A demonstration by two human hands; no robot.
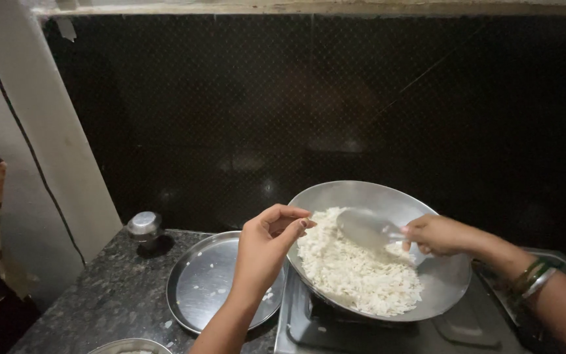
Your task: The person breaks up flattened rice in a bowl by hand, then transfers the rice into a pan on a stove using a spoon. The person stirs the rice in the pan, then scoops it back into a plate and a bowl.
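A wide steel pan [440, 278] sits tilted on a gas stove [466, 331], holding a heap of white flattened rice [355, 269]. My left hand [266, 246] grips the pan's near left rim with fingers curled over the edge. My right hand [437, 235] holds a steel spatula [365, 227] whose blade rests over the rice near the pan's back. Bangles circle my right wrist.
An empty round steel plate [201, 278] with a few stray flakes lies on the dark granite counter [113, 295] left of the stove. A small steel-lidded jar [144, 226] stands behind it. Another steel vessel's rim [129, 345] shows at the bottom edge. A dark tiled wall rises behind.
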